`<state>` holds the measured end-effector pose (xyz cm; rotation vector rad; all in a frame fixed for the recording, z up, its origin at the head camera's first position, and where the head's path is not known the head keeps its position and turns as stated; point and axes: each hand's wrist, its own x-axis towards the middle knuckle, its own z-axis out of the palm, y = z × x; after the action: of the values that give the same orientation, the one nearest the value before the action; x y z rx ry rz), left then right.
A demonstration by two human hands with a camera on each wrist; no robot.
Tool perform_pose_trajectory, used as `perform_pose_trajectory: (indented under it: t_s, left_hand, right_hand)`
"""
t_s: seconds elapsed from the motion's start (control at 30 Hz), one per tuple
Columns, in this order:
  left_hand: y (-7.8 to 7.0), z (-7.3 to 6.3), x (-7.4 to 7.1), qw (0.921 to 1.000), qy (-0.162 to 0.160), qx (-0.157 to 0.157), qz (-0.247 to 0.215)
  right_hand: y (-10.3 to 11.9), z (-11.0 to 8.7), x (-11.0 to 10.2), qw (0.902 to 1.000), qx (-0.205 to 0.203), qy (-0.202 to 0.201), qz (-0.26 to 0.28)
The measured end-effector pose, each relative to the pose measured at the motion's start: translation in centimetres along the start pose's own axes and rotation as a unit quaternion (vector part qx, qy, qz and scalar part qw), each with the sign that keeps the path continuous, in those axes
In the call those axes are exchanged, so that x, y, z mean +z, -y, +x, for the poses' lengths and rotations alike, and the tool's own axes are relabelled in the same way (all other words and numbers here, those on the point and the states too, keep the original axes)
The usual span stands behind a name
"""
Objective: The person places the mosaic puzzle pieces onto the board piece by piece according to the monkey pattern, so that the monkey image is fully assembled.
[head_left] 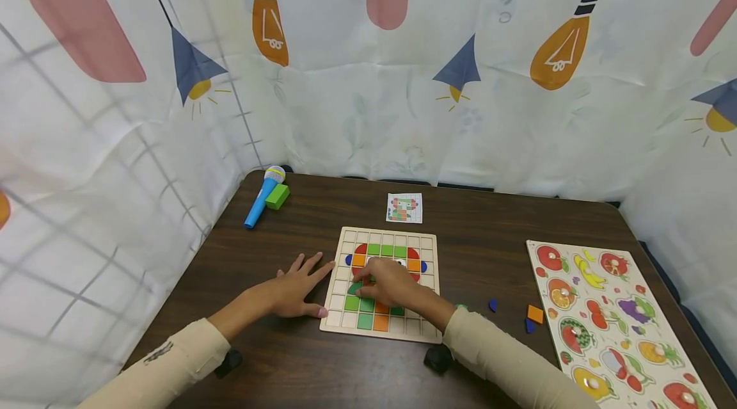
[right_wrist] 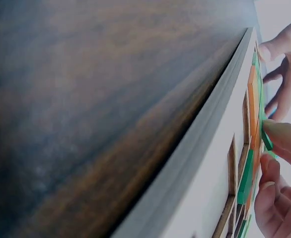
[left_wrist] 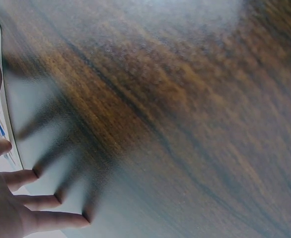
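A square wooden grid board lies on the table, partly filled with green, orange, red and blue pieces. My left hand is spread flat beside it, thumb and fingertips at the board's left edge; its fingers are straight in the left wrist view. My right hand is over the middle of the board and covers some of the pattern. In the right wrist view, the right thumb and fingers pinch a thin green piece just above the other pieces.
A small pattern card lies behind the board. A blue toy microphone and a green block are at the back left. To the right are an orange square, blue pieces and a fruit puzzle board.
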<state>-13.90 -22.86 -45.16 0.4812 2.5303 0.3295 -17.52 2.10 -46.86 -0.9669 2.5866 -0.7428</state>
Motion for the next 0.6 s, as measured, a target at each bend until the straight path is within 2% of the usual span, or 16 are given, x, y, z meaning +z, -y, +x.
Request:
perform_pose_trajectory:
  t_s: [0.6]
  left_hand:
    - [-0.11, -0.06, -0.05, 1.0, -0.001, 0.001, 0.002]
  right_hand:
    - [-0.4, 0.02, -0.17, 0.9998, -0.012, 0.008, -0.013]
